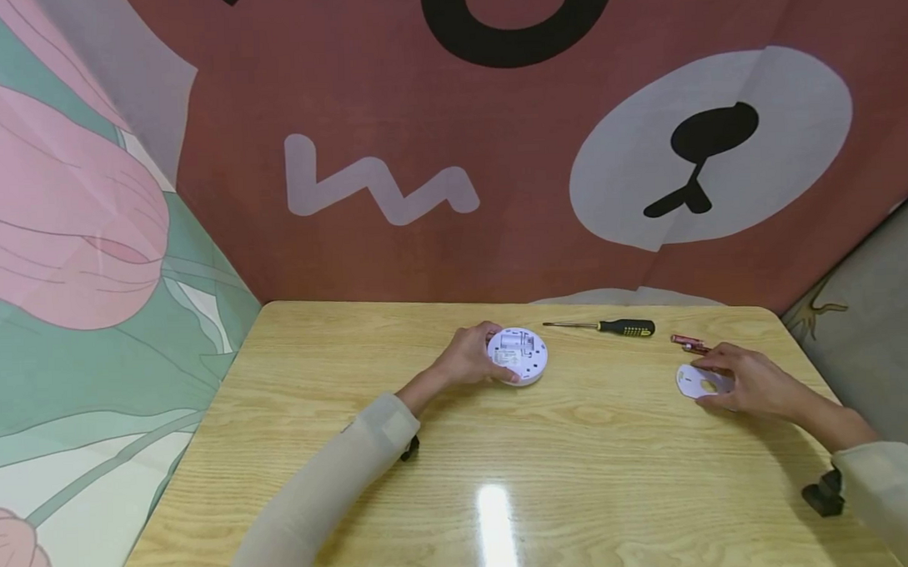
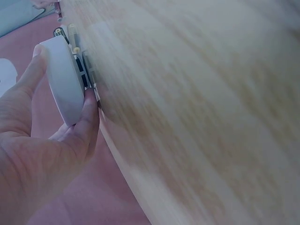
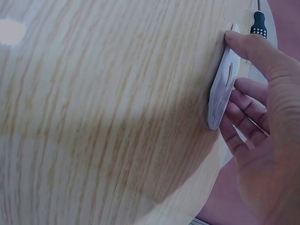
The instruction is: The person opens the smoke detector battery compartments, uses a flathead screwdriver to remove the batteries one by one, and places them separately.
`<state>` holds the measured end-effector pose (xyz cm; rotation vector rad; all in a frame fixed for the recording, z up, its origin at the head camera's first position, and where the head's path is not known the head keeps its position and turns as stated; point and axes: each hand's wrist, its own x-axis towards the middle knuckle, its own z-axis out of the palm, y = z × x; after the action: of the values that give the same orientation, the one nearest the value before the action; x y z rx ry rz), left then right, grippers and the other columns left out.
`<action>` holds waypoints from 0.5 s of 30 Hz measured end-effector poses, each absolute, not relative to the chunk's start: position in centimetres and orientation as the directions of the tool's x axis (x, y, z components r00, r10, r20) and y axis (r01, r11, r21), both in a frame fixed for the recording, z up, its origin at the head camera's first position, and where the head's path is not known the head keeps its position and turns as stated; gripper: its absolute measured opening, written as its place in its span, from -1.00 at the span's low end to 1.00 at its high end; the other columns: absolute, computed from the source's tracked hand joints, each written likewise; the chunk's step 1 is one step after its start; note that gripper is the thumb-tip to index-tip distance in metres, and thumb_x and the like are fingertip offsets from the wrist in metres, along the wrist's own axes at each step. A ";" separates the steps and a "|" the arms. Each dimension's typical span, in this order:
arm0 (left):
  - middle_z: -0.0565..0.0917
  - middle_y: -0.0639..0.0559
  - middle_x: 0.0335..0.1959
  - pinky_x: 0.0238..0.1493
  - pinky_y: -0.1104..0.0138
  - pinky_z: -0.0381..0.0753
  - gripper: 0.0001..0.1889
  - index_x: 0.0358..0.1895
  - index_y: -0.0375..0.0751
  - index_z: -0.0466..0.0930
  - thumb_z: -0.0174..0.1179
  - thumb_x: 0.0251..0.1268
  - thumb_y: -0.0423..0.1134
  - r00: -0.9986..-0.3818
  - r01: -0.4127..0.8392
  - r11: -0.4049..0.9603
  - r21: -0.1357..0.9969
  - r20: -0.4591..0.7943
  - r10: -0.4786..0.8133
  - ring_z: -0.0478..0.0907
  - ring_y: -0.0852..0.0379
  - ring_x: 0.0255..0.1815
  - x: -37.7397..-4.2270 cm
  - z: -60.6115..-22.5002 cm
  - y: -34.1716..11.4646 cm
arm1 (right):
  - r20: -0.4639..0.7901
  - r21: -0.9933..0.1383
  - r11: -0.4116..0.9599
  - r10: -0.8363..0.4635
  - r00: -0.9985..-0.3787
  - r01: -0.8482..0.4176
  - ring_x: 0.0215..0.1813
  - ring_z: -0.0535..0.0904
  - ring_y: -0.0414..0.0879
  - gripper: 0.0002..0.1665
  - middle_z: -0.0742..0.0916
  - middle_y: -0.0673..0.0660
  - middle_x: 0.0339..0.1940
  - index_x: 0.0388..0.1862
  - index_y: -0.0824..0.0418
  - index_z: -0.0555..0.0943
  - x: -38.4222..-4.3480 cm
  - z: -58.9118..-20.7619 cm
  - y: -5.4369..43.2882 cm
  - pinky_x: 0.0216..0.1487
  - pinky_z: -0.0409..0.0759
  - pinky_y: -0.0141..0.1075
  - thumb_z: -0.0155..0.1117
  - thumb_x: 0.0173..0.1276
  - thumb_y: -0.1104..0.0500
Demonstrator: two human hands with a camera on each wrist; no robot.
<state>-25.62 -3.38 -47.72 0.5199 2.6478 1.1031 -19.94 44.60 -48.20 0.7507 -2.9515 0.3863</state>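
My left hand (image 1: 471,356) grips a round white smoke detector (image 1: 527,363) by its rim, thumb on the near side and fingers at the far side. Its back faces up in the head view, with a battery compartment and a printed label. Seen side-on in the left wrist view, the detector's casing (image 2: 63,79) sits between thumb and fingers. Over at the right, my right hand (image 1: 761,383) holds a thin white mounting plate (image 1: 687,381) by its edges. The plate (image 3: 221,96) has a hole in its middle and lies close over the table in the right wrist view.
A screwdriver (image 1: 627,327) with a black and yellow handle lies toward the back of the wooden table (image 1: 581,479), between the hands. Red batteries (image 1: 685,340) lie just behind the mounting plate. A patterned cloth (image 1: 393,260) hangs behind the table's back edge.
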 end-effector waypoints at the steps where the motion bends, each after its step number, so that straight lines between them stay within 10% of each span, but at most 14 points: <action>1: 0.68 -0.17 0.29 0.35 0.19 0.57 0.05 0.47 -0.31 0.45 0.78 -0.15 -0.01 -0.911 0.235 0.654 0.719 -0.071 0.406 0.62 0.01 0.23 -25.6 -47.7 -3.4 | 0.134 -0.227 0.848 -0.461 -0.877 -0.480 -0.15 0.62 -0.07 -0.31 0.71 0.12 -0.10 0.02 0.28 0.80 -19.9 -48.2 44.6 -0.26 0.54 -0.26 0.81 -0.03 -0.05; 15: 0.68 -0.15 0.27 0.35 0.20 0.57 0.03 0.46 -0.31 0.45 0.77 -0.11 -0.02 -0.912 0.232 0.654 0.720 -0.072 0.403 0.61 0.02 0.21 -25.6 -47.6 -3.4 | 0.120 -0.306 0.850 -0.412 -0.903 -0.429 -0.23 0.53 -0.23 -0.34 0.70 0.05 -0.19 -0.05 0.26 0.77 -20.2 -48.5 44.5 -0.28 0.53 -0.34 0.83 -0.12 0.02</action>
<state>-25.56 -3.39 -47.60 0.5166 2.6465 1.1043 -20.24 44.46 -48.46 0.6766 -2.9734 0.5095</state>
